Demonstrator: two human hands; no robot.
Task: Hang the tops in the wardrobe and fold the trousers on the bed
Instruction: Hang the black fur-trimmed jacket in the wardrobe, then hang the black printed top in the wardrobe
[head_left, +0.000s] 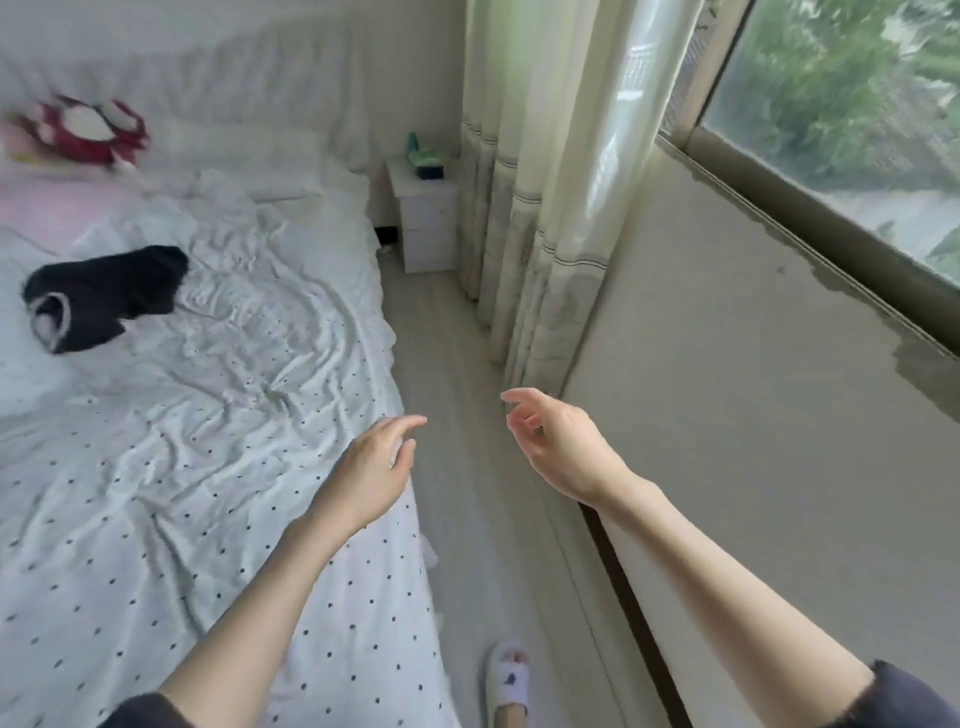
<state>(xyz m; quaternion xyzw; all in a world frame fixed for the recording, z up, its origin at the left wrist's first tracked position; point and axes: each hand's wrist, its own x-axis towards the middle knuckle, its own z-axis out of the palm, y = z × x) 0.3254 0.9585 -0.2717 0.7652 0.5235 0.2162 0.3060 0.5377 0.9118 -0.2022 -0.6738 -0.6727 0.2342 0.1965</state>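
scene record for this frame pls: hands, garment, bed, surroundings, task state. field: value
left hand: open, holds nothing, over the bed's near edge
right hand: open, fingers loosely curled, holds nothing, over the floor strip
garment: dark garment lying crumpled on the bed, apart from both hands; top or trousers cannot be told
bed: white dotted sheet, wrinkled
surroundings: nightstand beyond the bed, curtain, window, slipper on the floor
wardrobe: not in view
task state: garment untouched, not folded or hung
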